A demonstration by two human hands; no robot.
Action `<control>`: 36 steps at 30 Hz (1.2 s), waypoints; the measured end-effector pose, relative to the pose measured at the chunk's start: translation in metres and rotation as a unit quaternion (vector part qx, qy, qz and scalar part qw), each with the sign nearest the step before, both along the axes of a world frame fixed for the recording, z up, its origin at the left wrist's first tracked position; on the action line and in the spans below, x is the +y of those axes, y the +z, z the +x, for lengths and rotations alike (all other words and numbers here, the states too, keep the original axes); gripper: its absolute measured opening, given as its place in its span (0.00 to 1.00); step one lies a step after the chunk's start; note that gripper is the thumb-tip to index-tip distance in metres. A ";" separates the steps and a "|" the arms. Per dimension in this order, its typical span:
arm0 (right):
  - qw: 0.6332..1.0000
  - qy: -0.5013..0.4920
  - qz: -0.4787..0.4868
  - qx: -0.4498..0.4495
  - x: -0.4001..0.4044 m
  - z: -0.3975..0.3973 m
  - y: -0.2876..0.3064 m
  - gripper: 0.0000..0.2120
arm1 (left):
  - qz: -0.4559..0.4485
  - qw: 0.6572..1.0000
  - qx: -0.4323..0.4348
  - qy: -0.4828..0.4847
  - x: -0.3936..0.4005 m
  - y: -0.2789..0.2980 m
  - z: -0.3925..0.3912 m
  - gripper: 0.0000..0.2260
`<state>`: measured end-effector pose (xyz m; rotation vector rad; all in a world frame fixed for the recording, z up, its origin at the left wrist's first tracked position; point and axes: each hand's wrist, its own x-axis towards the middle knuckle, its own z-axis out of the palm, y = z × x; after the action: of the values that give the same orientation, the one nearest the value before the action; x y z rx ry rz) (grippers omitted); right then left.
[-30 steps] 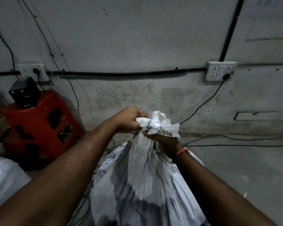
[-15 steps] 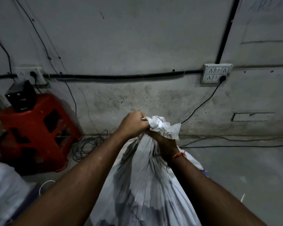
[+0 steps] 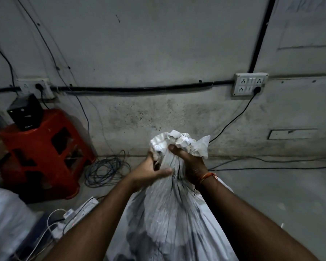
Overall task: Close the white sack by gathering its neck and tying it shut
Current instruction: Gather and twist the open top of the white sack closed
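Note:
The white sack [image 3: 169,219] stands upright in front of me, its fabric pleated toward a bunched neck [image 3: 179,143] that sticks up crumpled above my hands. My right hand [image 3: 191,162], with an orange thread at the wrist, clamps the neck from the right, thumb across the front. My left hand [image 3: 149,173] wraps the neck from the left just below the bunch, thumb lying over the pleats. No cord or tie is visible on the neck.
A red plastic stool [image 3: 43,153] with a black box [image 3: 24,112] stands left against the wall. A coil of cable [image 3: 107,170] lies on the floor beside it. A power strip [image 3: 79,213] and a white bag [image 3: 6,223] sit at lower left. Wall socket [image 3: 249,84] at right.
My left hand has slid from the top of the bunch down to the neck's left side. The right hand has shifted its hold higher, thumb over the front. The view has tilted down.

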<state>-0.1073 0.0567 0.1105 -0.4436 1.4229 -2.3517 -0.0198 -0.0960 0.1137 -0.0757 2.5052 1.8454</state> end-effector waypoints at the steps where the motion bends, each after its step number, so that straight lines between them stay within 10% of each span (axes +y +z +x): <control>1: 1.000 0.009 -0.005 0.003 -0.001 0.001 0.003 0.19 | -0.025 1.000 0.003 -0.001 0.008 0.001 -0.004 0.38; 5: 0.998 0.052 -0.015 -0.011 0.000 0.005 0.019 0.27 | -0.023 0.996 0.058 0.061 0.036 0.011 -0.023 0.24; 10: 0.989 0.133 0.038 0.055 0.016 0.000 0.039 0.25 | 0.001 0.981 0.168 0.099 0.049 0.017 -0.034 0.38; 15: 0.967 -0.005 0.245 0.075 0.009 -0.003 0.057 0.39 | 0.080 0.968 0.179 0.157 0.059 0.024 -0.045 0.30; 20: 0.980 0.093 0.111 0.137 0.020 -0.013 0.030 0.20 | 0.133 0.951 0.177 0.218 0.059 0.022 -0.043 0.24; 28: 0.902 0.049 0.315 0.292 0.034 0.007 -0.059 0.71 | 0.375 0.886 0.091 0.256 0.073 0.012 -0.046 0.22; 36: 0.899 -0.181 0.355 0.182 -0.019 0.007 -0.064 0.30 | 0.309 0.934 0.005 0.181 0.066 0.013 -0.071 0.19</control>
<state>-0.1006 0.0380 0.0462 -0.4408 2.5830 -1.8288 -0.0911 -0.0298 0.1271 -0.5360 1.8813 2.6859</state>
